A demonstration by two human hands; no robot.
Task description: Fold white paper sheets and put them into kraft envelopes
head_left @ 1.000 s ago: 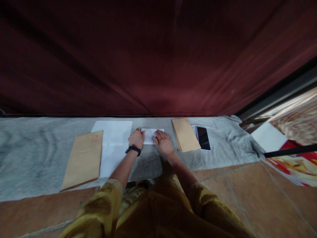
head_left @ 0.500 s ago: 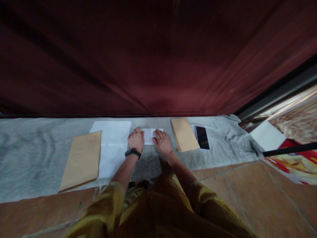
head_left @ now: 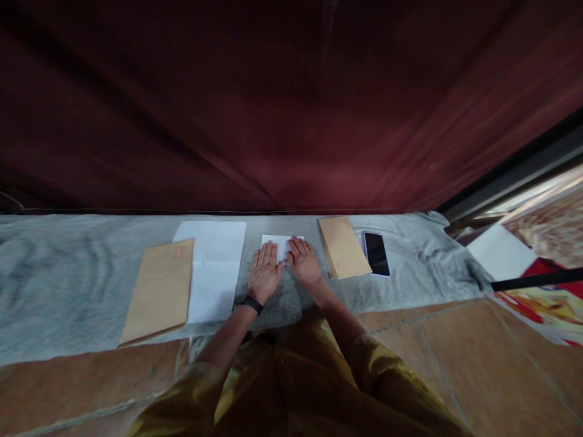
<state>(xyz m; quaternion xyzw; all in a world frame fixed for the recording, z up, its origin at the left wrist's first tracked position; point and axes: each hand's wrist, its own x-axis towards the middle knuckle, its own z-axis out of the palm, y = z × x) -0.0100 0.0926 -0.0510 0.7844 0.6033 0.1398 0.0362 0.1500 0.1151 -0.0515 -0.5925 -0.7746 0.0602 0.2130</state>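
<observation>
A small folded white paper point(head_left: 282, 241) lies on the grey cloth in front of me. My left hand point(head_left: 265, 267), with a dark band on the wrist, rests flat on its left part, fingers stretched out. On its right part lies my right hand point(head_left: 303, 260), fingers also extended; the two thumbs nearly meet at the paper's near edge. To the left are larger creased white sheets point(head_left: 218, 273), partly under a big brown envelope point(head_left: 159, 288). Right of my hands sits a stack of smaller brown envelopes point(head_left: 344, 246).
A phone point(head_left: 377, 254) lies beside the small envelopes, touching or just under their corner. The grey cloth point(head_left: 59, 279) covers a long narrow surface along a dark red curtain point(head_left: 291, 121). Tiled floor point(head_left: 423, 358) runs along the near side. A black bar point(head_left: 537, 279) and printed papers are at the right.
My left hand has moved from the paper's left edge onto the paper and flattened out. My right hand stays on the right part. The view has shifted slightly.
</observation>
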